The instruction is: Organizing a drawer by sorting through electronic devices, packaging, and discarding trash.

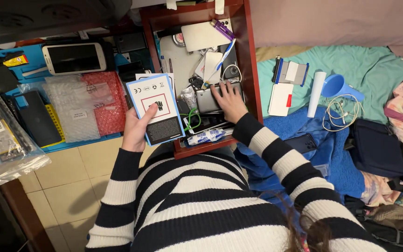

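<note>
- While the head camera looks down over a black-and-white striped sweater (197,205), the left hand (137,130) is closed around the lower edge of a small stack of blue-bordered cards (157,108), thumb on the front, holding them tilted just left of the open wooden drawer (253,70).
- The front card shows a white face with a red-framed square and a dark panel below; how many cards sit behind it I cannot tell, perhaps two or three.
- The right hand (229,100) lies inside the drawer with fingers spread flat on a grey, slim phone-like device (207,100), pressing on it rather than gripping.
- Around that hand the drawer is crowded: a green cable (192,119), a white earphone cable coil (232,71), a purple lighter (223,29), a flat white box (204,36) and a blue-and-white packet (204,136) at the front edge.
- To the left, on a blue mat (31,56), lie a white smartphone (74,58), red bubble wrap (110,100) and a black tablet (37,119); a clear plastic bag (3,140) rests nearer the camera.
- To the right, on teal bedding (374,65), sit a blue funnel (336,86), a white tube (316,93), tangled white earphones (343,112) and a dark pouch (378,149).
</note>
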